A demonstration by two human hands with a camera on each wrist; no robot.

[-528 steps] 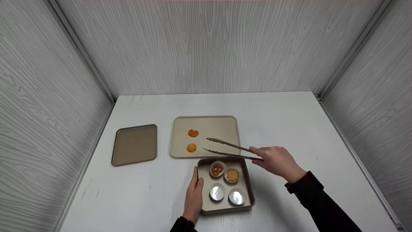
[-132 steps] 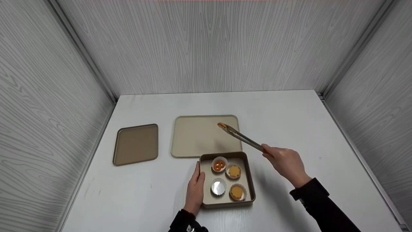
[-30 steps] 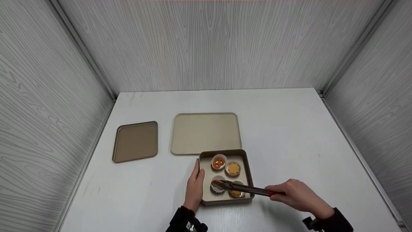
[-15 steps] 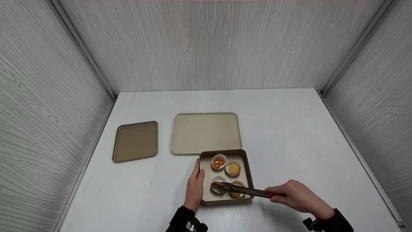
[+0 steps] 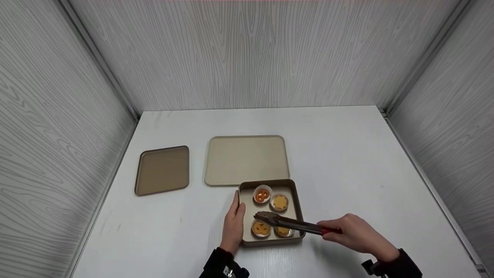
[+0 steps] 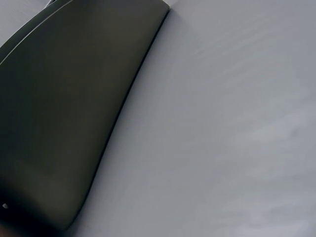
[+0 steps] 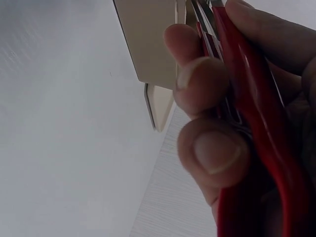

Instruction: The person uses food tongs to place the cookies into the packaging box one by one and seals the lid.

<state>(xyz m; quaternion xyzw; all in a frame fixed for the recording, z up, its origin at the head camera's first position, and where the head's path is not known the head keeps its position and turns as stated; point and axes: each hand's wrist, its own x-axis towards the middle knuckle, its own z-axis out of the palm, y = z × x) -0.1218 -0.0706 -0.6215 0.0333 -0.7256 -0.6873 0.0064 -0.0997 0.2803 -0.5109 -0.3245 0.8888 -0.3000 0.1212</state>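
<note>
My left hand [image 5: 232,227] holds the left side of a deep square baking pan [image 5: 273,242], its wall filling one side of the left wrist view. My right hand [image 5: 357,233] grips red-handled tongs [image 5: 287,222], fingers wrapped around the handles in the right wrist view. Inside the pan stand several cupcake liners: a pretzel-shaped orange cookie [image 5: 261,195] at the back left, a yellow cookie [image 5: 279,202] beside it, a yellow cookie with holes [image 5: 261,228] at the front left. Another yellow cookie [image 5: 284,231] sits front right, partly covered by the tongs, whose tips hover just behind the front-left cookie.
Behind the pan lies a flat beige tray [image 5: 247,160] with nothing on it. A smaller brown tray [image 5: 163,170] lies to the left. Grey wood-grain panels [image 5: 247,54] enclose the white table [image 5: 339,154] at the back and both sides.
The tongs have let go of the cookie with holes, which now lies in the front-left liner, and lifted slightly backward. Earlier, cookies moved from the beige tray into the pan. The left hand stays put.
</note>
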